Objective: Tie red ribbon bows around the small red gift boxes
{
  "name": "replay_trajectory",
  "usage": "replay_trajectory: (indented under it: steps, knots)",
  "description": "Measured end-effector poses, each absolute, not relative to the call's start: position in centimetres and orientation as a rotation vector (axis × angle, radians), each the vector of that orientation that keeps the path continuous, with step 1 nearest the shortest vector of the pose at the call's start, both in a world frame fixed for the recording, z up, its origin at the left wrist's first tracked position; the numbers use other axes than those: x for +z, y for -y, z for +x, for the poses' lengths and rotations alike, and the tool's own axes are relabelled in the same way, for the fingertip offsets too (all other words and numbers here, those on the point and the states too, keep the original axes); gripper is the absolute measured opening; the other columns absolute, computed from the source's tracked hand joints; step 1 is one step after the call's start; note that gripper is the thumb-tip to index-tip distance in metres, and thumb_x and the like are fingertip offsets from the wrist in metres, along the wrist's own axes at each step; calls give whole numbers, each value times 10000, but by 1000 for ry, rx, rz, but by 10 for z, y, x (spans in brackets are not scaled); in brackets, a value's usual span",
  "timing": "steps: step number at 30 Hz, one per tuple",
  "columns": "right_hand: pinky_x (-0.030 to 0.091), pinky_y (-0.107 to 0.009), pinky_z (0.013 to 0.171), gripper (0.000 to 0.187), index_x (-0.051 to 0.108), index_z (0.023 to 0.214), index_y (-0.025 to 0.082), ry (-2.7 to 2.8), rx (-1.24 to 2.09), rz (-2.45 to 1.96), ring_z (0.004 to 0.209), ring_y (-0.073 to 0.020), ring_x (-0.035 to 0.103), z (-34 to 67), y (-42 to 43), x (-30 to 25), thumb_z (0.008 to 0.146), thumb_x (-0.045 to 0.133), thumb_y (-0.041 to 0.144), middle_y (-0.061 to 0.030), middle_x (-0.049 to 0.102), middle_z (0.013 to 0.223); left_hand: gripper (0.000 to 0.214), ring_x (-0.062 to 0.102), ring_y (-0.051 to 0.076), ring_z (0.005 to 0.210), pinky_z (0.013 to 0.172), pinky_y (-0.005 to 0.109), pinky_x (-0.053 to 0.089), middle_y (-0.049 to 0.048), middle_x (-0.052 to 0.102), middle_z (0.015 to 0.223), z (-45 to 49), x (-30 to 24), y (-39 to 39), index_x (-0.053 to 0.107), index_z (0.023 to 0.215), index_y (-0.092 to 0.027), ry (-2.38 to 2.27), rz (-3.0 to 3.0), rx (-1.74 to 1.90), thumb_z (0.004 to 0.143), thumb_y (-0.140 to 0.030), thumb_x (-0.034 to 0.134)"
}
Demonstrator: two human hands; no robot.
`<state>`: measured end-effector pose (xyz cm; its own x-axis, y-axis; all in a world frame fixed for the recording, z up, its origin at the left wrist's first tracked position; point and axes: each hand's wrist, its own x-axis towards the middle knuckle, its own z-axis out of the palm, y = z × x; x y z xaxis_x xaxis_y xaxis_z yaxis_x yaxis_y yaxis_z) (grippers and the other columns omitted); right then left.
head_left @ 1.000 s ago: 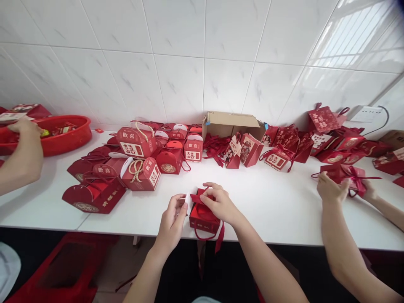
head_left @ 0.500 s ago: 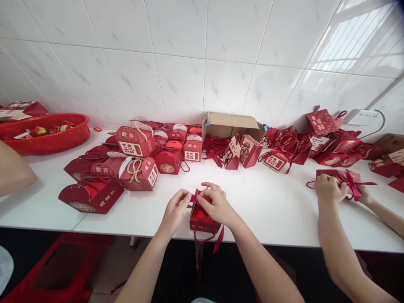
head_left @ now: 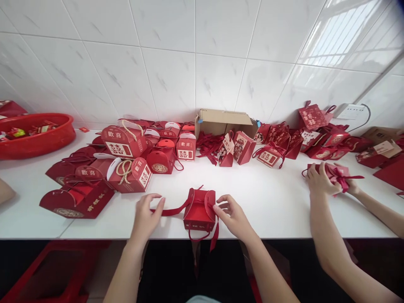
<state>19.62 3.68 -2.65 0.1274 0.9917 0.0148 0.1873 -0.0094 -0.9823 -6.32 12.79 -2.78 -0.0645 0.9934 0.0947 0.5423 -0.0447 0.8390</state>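
A small red gift box (head_left: 199, 222) stands near the table's front edge, its curved top flaps folded inward. A red ribbon (head_left: 173, 211) runs from the box out to the left. My left hand (head_left: 147, 214) holds that ribbon's end between thumb and fingers, away from the box. On the other side, my right hand (head_left: 232, 214) has its fingers apart, the thumb against the box's right flap. Another length of ribbon (head_left: 215, 239) and a thin cord loop hang at the front, over the table edge.
Finished-looking red boxes (head_left: 126, 143) crowd the left, beside a red basin (head_left: 38, 141) of sweets. A cardboard carton (head_left: 225, 115) of ribbons stands by the wall, with more boxes (head_left: 325, 139) to its right. A co-worker's hands (head_left: 323, 181) hold a beribboned box at right.
My left hand has drawn the ribbon out to the left. My right hand has moved from over the box top to its right side. The view has shifted a little right.
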Motion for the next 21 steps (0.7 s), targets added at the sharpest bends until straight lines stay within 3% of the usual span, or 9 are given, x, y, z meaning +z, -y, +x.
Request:
replay_trajectory:
  steps: [4, 8, 11, 13, 16, 21]
  knots:
    - [399, -243, 548, 348, 473, 894, 211, 1150, 1200, -1326, 573, -89, 497, 192, -38, -32, 812, 626, 513, 18, 566, 817, 353, 584, 188, 805, 731, 280, 471, 19, 606, 836, -22, -13, -120, 554, 811, -219, -1229, 1654, 825, 825, -566, 486]
    - [263, -225, 481, 360, 488, 818, 203, 1159, 1326, -1361, 485, -80, 337, 198, -41, -28, 819, 596, 546, 83, 433, 548, 417, 398, 106, 525, 501, 217, 339, -43, 425, 600, -12, -4, -117, 464, 662, -198, -1042, 1576, 677, 830, -578, 503]
    - [234, -242, 496, 409, 525, 678, 181, 1243, 1319, -1399, 513, -84, 294, 205, -44, -19, 824, 570, 561, 64, 391, 557, 451, 302, 83, 481, 466, 210, 262, -61, 327, 548, -18, -1, -120, 387, 582, -194, -985, 1513, 627, 816, -543, 553]
    - [231, -246, 509, 432, 502, 620, 180, 1245, 1311, -1378, 531, -86, 291, 209, -47, -12, 820, 575, 556, 59, 368, 569, 451, 323, 85, 498, 481, 211, 278, -57, 340, 551, -21, 1, -125, 363, 566, -194, -958, 1477, 630, 798, -508, 589]
    - [203, -247, 503, 413, 484, 637, 186, 1195, 1299, -1358, 525, -81, 256, 215, -53, -6, 805, 602, 543, 67, 341, 577, 430, 346, 81, 504, 491, 208, 292, -57, 355, 557, -26, 5, -133, 350, 579, -196, -940, 1433, 666, 777, -471, 615]
    - [224, -255, 503, 405, 509, 647, 185, 1173, 1180, -1416, 520, -84, 278, 223, -61, 0, 766, 636, 551, 59, 391, 570, 454, 164, 62, 457, 428, 195, 161, -94, 200, 524, -32, 11, -142, 291, 604, -209, -984, 1413, 705, 770, -464, 628]
